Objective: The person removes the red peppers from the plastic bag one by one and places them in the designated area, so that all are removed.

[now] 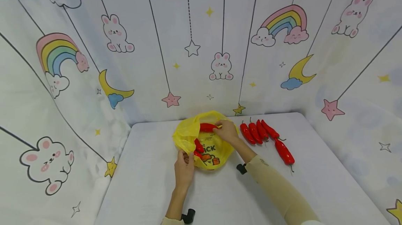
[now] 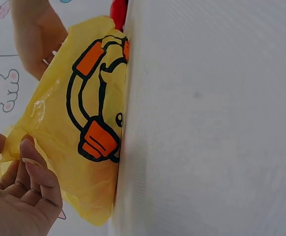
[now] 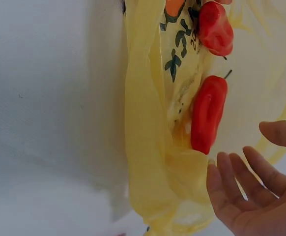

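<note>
Glossy red peppers (image 3: 209, 115) lie inside the open yellow bag (image 1: 185, 132).

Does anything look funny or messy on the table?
I see nothing spilled or broken. Only one long, shiny red pepper looks a little out of line: to the right of the crinkly yellow plastic bag, four other red peppers lie roughly side by side, but it lies nearer the person.

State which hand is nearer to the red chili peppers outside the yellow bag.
Right. The right hand is at the yellow plastic bag, just left of those red chili peppers; the left hand pinches the bag's near edge, farther off.
</note>
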The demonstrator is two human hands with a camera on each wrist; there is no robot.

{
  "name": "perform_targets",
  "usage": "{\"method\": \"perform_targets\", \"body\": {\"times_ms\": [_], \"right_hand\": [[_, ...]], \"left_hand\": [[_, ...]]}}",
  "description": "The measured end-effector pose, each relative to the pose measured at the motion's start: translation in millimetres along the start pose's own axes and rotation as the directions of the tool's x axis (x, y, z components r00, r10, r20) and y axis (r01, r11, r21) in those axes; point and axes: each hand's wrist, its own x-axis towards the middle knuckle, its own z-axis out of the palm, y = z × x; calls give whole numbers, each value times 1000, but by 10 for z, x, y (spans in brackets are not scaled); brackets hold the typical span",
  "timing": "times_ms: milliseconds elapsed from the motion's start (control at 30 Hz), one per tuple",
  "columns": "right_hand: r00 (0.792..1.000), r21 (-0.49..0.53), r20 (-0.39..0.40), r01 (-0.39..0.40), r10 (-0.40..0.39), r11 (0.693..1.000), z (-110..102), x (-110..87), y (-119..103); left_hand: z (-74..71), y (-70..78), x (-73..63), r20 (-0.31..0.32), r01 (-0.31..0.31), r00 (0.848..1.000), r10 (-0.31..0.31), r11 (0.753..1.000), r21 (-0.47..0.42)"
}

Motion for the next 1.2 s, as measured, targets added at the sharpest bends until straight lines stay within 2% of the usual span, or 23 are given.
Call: {"method": "perform_targets", "body": {"times_ms": [333,567,900,1200], "right_hand": [[997,-80,12,-77,78,994,101,58,37],[991,-92,40,-121,125,988,159,107,100],[988,-98,39,-143,147,985,230,128,162],[981,-127,71,-173,183,977,295,160,189]], "left_hand": [[-2,23,-7,-4,-11,1000,11,1000,-3],[3,27,-2,-4,-12,1000,12,1000,-5],[4,1,1,-12,-13,1000,13,1000,21],[11,-9,1,-14,-21,1000,21,999,29]]}}
